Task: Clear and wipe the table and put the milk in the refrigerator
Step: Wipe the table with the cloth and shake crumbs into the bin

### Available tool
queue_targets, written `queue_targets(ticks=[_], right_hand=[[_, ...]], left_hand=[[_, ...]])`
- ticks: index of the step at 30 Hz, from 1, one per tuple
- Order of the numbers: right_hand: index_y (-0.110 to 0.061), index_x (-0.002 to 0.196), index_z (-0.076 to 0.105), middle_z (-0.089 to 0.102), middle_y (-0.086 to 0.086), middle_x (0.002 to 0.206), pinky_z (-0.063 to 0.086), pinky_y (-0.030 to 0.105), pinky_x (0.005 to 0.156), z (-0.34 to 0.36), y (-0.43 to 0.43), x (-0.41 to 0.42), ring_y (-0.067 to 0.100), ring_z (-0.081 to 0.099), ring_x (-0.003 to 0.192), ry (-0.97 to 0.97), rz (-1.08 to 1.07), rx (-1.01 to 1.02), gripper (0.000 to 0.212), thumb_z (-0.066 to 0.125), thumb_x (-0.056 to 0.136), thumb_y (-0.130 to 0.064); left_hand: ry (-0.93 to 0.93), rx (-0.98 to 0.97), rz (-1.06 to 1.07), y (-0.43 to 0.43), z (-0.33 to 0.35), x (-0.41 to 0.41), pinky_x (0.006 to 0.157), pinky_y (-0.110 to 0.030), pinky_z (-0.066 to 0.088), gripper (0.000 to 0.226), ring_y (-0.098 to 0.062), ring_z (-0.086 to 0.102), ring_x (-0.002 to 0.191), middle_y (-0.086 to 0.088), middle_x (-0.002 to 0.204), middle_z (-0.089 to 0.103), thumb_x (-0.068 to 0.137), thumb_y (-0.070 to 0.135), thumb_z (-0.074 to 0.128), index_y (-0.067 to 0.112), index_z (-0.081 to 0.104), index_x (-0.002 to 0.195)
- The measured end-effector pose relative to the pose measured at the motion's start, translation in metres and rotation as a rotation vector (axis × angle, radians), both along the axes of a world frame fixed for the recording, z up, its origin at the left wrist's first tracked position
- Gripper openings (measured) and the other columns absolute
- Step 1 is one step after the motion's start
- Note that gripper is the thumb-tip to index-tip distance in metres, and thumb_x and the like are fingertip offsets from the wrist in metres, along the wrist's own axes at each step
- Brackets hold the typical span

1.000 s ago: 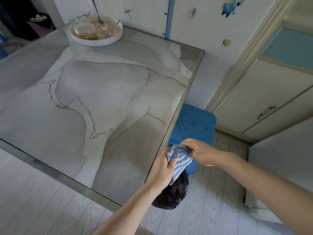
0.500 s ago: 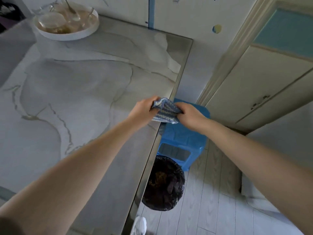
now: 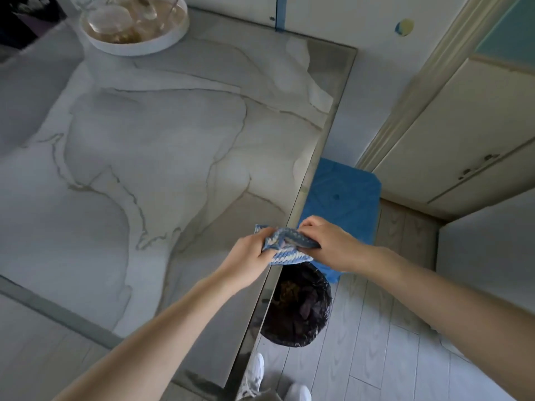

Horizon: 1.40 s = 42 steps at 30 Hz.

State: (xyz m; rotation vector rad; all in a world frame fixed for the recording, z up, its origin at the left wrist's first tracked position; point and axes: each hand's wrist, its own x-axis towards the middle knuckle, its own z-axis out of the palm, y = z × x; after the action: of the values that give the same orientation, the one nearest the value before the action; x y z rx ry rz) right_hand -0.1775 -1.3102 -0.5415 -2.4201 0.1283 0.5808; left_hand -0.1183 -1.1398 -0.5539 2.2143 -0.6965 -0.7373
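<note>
Gripping a bunched blue-and-white cloth (image 3: 290,248) with left hand (image 3: 249,257) and right hand (image 3: 333,245) close together, over the marble table (image 3: 162,157) edge at 5 o'clock; black-lined bin (image 3: 298,311) beneath; round tray (image 3: 130,50) at 11 o'clock.

I see left hand (image 3: 249,261) bare | right hand (image 3: 333,246) bare | both forearms uncovered up to the frame edge | white shoes (image 3: 256,370) on both feet, one cut off at bottom
</note>
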Motion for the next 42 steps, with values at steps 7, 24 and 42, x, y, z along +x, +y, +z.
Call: queue_targets(ticks=[7, 24, 42], right_hand=[[-0.009, 0.111, 0.058, 0.049, 0.004, 0.115, 0.039, 0.032, 0.090, -0.003, -0.011, -0.049, 0.021, 0.050, 0.108, 0.079, 0.088, -0.066, 0.024, 0.049, 0.093, -0.022], [0.002, 0.084, 0.050, 0.048, 0.012, 0.075, 0.028, 0.030, 0.052, 0.011, -0.033, -0.066, 0.021, 0.043, 0.065, 0.025, -0.335, 0.018, 0.026, 0.049, 0.092, -0.023], [-0.009, 0.127, 0.047, 0.043, 0.011, 0.139, 0.036, 0.033, 0.094, 0.006, 0.041, 0.010, 0.029, 0.039, 0.129, -0.060, -0.173, -0.055, 0.041, 0.034, 0.090, 0.001]], left_hand=[[0.056, -0.044, 0.091, -0.009, -0.002, -0.066, 0.064, -0.020, 0.037, 0.018, -0.020, 0.057, 0.084, 0.000, 0.086, 0.062, 0.090, 0.020, 0.052, 0.016, 0.060, 0.106], [-0.311, 0.279, 0.296, 0.058, 0.002, -0.100, 0.102, -0.024, 0.027, 0.041, -0.023, 0.038, 0.129, -0.006, 0.134, 0.045, 0.085, 0.024, 0.062, 0.007, 0.051, 0.120], [-0.169, 0.032, 0.511, 0.094, 0.093, -0.032, 0.047, 0.000, 0.036, 0.012, 0.004, 0.053, 0.058, 0.003, 0.082, 0.065, 0.085, 0.013, 0.059, 0.009, 0.070, 0.087]])
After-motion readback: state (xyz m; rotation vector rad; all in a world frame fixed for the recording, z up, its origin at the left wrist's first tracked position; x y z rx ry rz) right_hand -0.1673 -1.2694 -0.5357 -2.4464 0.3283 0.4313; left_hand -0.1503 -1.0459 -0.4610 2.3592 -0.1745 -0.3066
